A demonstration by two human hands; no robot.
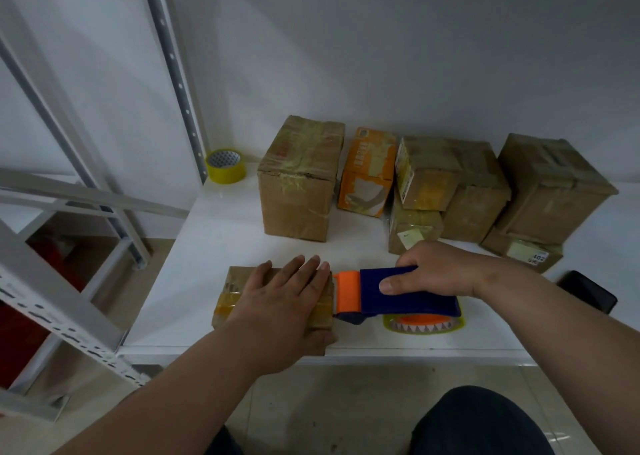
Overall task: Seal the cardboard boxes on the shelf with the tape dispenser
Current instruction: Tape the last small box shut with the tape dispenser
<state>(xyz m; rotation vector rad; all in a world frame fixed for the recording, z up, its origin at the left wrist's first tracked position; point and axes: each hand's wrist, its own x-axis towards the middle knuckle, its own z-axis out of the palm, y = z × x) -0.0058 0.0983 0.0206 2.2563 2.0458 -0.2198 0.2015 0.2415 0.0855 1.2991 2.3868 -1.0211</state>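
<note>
A small cardboard box (pixel 231 293) lies near the front edge of the white shelf (pixel 207 240). My left hand (pixel 284 302) presses flat on its top with straight fingers and hides most of it. My right hand (pixel 436 274) grips the blue handle of the tape dispenser (pixel 408 299). The dispenser's orange head touches the box's right end, and its tape roll sits under the handle. Several taped cardboard boxes stand at the back: a tall brown one (pixel 298 184), an orange one (pixel 367 174), and a stacked group (pixel 478 191).
A spare yellow tape roll (pixel 225 166) sits at the shelf's back left corner beside a perforated metal upright (pixel 173 63). A dark phone (pixel 588 290) lies at the right. Grey rack beams (pixel 59 309) cross the left side. My knee (pixel 481 420) is below the shelf.
</note>
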